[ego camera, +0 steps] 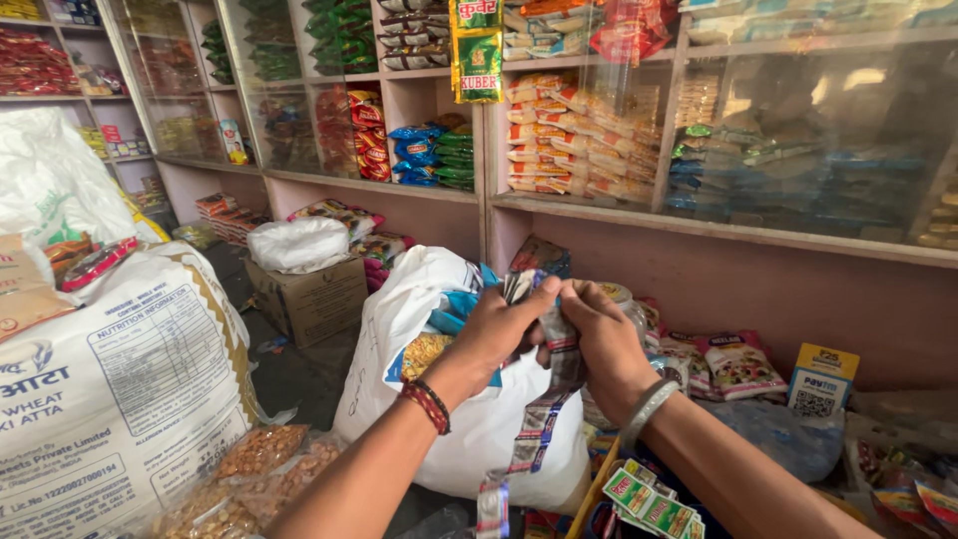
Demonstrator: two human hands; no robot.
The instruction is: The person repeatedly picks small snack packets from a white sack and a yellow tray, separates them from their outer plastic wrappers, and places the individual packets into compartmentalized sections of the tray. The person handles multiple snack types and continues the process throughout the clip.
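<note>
Both hands are up in front of the big white sack (469, 419), which stands in the middle. The left hand (494, 329) and the right hand (599, 334) sit close together, and each has its grip closed on the same long strip of small sachets (547, 399). The top of the strip is pinched between the two hands, and the rest hangs down in front of the white sack, past the wrists. Both hands may be touching each other, but the strip hides that spot. The left wrist has a red and black thread band (429, 404), and the right wrist has a grey bangle (647, 409). Left of the white sack is a cardboard box (309, 299) on the floor. Further left stands a big flour bag (110, 399). Behind the white sack is a pink shelf (718, 235) full of packets
</note>
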